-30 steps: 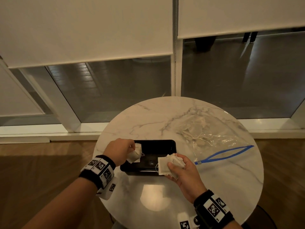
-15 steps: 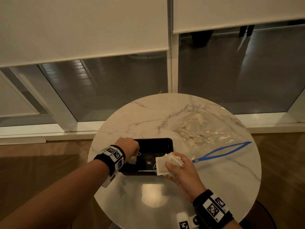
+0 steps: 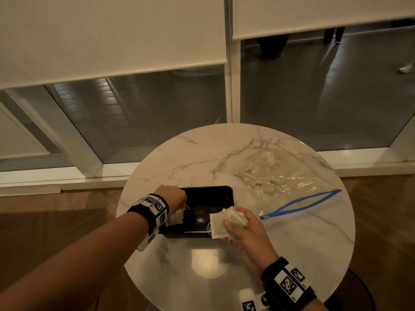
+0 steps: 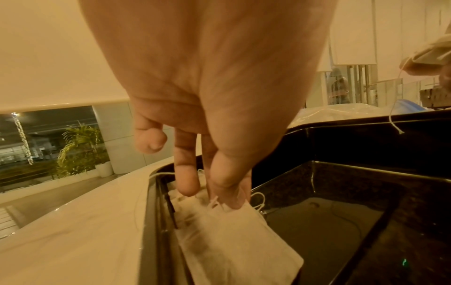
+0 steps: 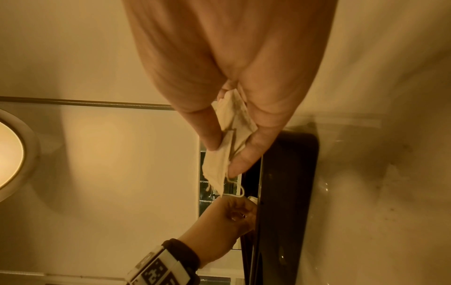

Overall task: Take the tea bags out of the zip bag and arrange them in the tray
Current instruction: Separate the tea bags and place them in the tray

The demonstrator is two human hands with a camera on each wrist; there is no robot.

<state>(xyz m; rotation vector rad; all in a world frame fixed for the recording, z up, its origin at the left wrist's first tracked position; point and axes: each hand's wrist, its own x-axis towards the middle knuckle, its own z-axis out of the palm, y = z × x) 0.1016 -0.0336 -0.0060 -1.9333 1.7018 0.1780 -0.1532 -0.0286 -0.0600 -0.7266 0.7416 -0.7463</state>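
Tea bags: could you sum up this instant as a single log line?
left hand: lowering tea bag into tray | right hand: holding bunch of tea bags | zip bag: open, more inside

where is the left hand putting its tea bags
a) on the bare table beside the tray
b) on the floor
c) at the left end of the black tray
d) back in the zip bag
c: the left hand pinches tea bags by their top edge and holds them inside the left end of the black tray; the zip bag lies away to the right.
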